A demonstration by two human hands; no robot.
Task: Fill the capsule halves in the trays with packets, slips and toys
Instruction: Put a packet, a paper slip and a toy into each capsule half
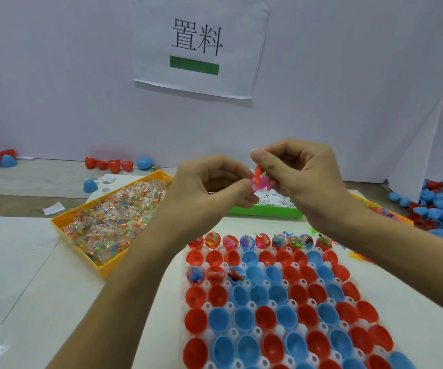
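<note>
Fingers of both hands curl around 1 small pink-and-orange plastic toy [260,179], held up between them above the far edge of the white capsule tray [428,339]. From the left: 1 yellow plastic bin [100,267] of clear packets with coloured bits, then the left hand [209,182] pinching the toy's left side, then the right hand [300,171] gripping its right side and top. Behind them sits 1 green tray [268,211] of white paper slips. Below, red and blue capsule halves [244,315] fill the tray; 9 in the far row and 3 in the third row hold items.
</note>
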